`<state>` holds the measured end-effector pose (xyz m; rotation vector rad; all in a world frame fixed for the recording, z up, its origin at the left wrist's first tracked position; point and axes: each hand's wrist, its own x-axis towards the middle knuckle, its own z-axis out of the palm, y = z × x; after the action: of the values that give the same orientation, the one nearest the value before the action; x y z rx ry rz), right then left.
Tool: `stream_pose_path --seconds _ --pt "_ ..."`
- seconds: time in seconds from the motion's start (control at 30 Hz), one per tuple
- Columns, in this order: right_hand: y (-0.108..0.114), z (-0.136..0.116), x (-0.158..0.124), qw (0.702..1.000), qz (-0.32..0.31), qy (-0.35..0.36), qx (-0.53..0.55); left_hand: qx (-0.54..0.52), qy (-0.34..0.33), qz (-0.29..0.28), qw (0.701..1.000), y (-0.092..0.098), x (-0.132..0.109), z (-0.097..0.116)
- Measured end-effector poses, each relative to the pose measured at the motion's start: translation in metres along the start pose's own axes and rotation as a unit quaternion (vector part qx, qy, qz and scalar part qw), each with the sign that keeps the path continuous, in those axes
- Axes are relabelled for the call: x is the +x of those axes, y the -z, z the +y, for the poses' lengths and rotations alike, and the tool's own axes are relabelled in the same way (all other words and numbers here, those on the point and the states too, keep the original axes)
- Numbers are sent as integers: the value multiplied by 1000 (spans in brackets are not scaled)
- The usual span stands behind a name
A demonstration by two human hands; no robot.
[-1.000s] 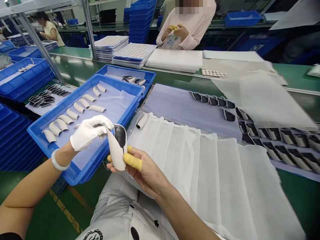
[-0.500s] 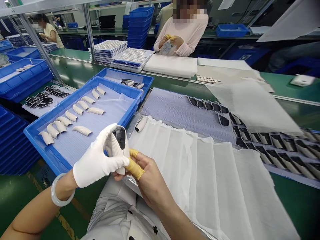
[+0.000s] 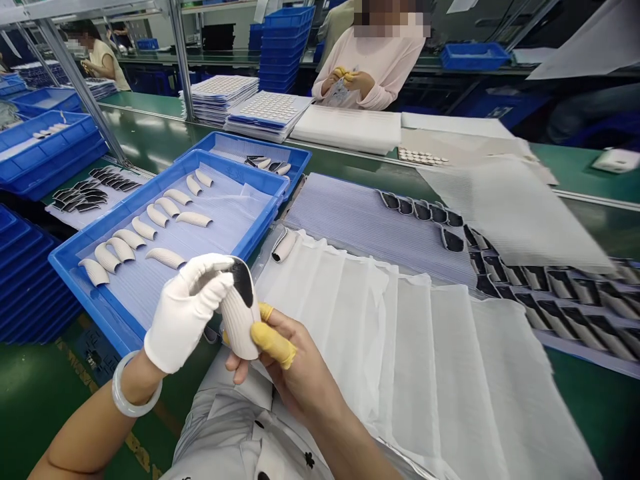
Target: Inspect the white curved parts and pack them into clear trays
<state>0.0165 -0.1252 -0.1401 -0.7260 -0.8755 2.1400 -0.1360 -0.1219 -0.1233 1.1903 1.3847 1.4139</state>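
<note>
A curved white ribbed shell part (image 3: 239, 320) with a dark inner face is held upright in front of me by both hands. My left hand (image 3: 187, 310), in a white glove, pinches its upper left side. My right hand (image 3: 280, 363), bare with yellow finger cots, grips its lower right side with the thumb across it. Just beyond lies a blue tray (image 3: 80, 243) with several white ribbed parts in a row. A pleated white cloth sheet (image 3: 425, 360) spreads under and to the right of my hands.
One loose part (image 3: 284, 245) lies at the cloth's far edge. Rows of dark-faced parts (image 3: 500, 263) sit on a ribbed sheet at right. A second blue tray (image 3: 295, 155) stands behind. Stacked blue trays (image 3: 25, 280) are at left. A person in pink (image 3: 373, 67) works across the green belt.
My left hand shifted from the part's lower front up to its top left. The part tipped, showing more ribbed back. The right hand kept its grip.
</note>
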Motion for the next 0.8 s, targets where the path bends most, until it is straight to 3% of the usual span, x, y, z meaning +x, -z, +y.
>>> stream_pose_path --seconds 0.13,0.33,0.57,0.8 --pt "8 10 4 990 -78 -34 116 0 11 47 999 2 3 0" --pt "11 21 6 959 -121 -95 240 -21 11 82 996 0 4 2" --pt "11 30 8 945 -131 -110 280 5 -2 100 995 -4 3 1" --pt "13 32 7 941 -136 -103 293 55 -24 66 996 -2 -2 -2"
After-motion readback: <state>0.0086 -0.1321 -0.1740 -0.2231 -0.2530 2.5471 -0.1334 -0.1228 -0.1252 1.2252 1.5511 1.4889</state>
